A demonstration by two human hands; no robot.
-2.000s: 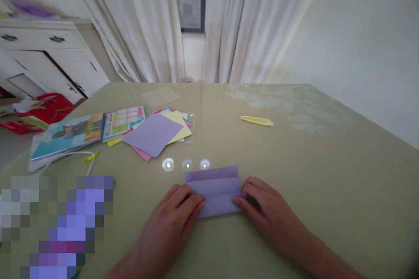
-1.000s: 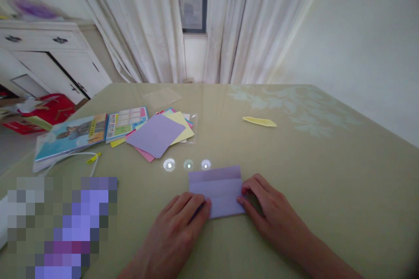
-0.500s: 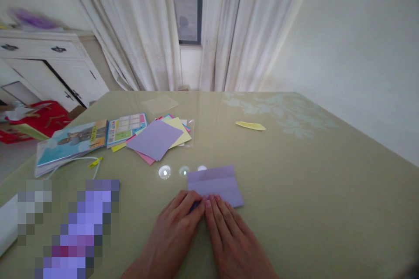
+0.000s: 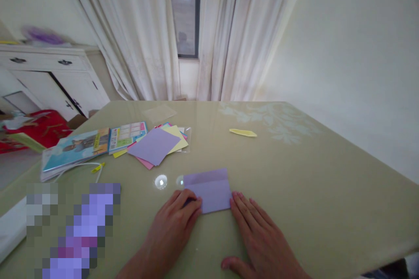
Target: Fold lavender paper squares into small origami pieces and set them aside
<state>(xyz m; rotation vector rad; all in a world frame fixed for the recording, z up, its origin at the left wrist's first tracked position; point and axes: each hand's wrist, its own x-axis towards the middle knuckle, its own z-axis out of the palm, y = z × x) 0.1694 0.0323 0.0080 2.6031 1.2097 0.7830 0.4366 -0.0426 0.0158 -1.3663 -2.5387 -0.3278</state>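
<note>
A purple sheet of paper (image 4: 212, 191) lies on the table before me, with a crease line running across its upper part. My left hand (image 4: 178, 218) has its lower left corner pinched between thumb and curled fingers. At the lower right edge, the fingertips of my right hand (image 4: 258, 231) touch the paper; its fingers lie flat and its thumb is spread away. Up and to the left rests a pile of coloured paper, topped by a purple square (image 4: 154, 146). A folded yellow paper piece (image 4: 242, 132) lies farther off, right of centre.
Books (image 4: 77, 148) and a white cable with a yellow tag (image 4: 98, 168) lie on the left of the table (image 4: 294, 183). A blurred-out purple object (image 4: 85, 222) is nearer me. Curtains, a cabinet (image 4: 42, 83) and a red bag (image 4: 42, 128) stand beyond.
My right hand has slid right along the paper's lower edge, from beside my left hand to the right corner, and its thumb has spread. My left hand keeps its pinch.
</note>
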